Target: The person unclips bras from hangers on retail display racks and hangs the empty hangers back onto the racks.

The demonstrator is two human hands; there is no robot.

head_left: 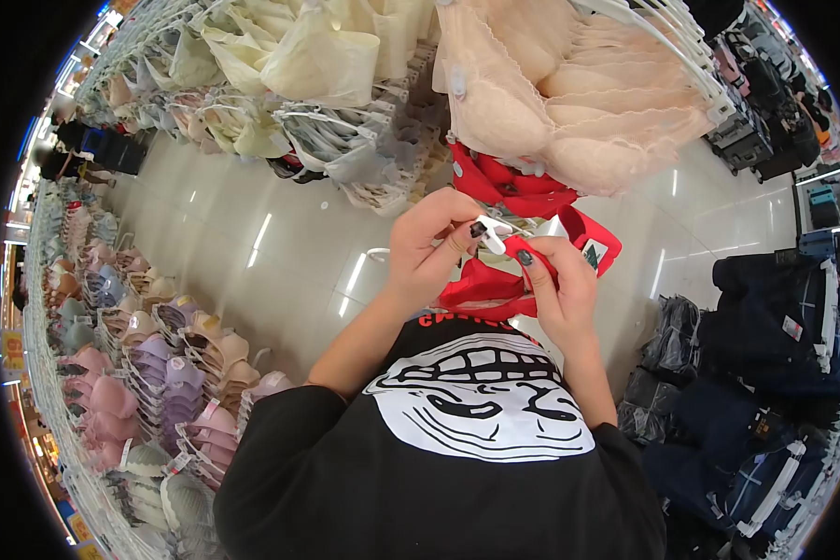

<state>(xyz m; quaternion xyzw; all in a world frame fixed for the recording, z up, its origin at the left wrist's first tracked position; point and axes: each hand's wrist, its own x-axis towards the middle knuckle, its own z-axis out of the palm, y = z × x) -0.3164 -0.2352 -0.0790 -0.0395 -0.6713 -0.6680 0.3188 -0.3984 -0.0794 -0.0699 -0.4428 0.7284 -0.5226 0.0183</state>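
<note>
My left hand (434, 247) pinches the end of a white plastic hanger (493, 233) between thumb and fingertips. My right hand (560, 285) is closed on the strap of a red bra (481, 289), right beside that hanger end. The red bra hangs below and between my hands, in front of my black shirt, with a white tag (595, 250) at its right side. Just above my hands, other red bras (513, 187) hang beneath a row of beige lace bras (569, 103).
Pale yellow bras (322, 61) hang at the upper left. Racks of pink and purple bras (173, 373) line the left side. Dark folded trousers (756, 327) hang at the right, with black packaged items (670, 341) beside them. Glossy floor (224, 205) shows between the racks.
</note>
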